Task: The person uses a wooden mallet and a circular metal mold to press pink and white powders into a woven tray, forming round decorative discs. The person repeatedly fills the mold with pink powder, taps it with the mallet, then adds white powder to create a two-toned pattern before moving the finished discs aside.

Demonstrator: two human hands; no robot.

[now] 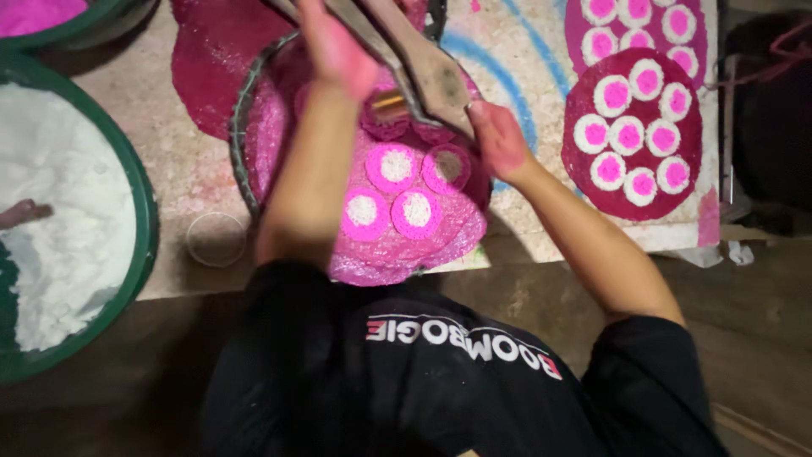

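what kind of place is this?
Probably a floor-art or craft workspace: coloured-powder discs with pink-and-white dots laid on a board, a green tub of white powder, and a powder-filled round tray.

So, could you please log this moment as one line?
left hand on brown wooden tool | right hand at its tip | above round tray of pink, white-centred powder discs

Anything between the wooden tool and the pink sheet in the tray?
Nothing visible. The left hand grips the wooden tool and the right hand touches its end, right over the pink sheet in the tray. Only the tool's metal ring lies beneath; the contact spot is hidden.
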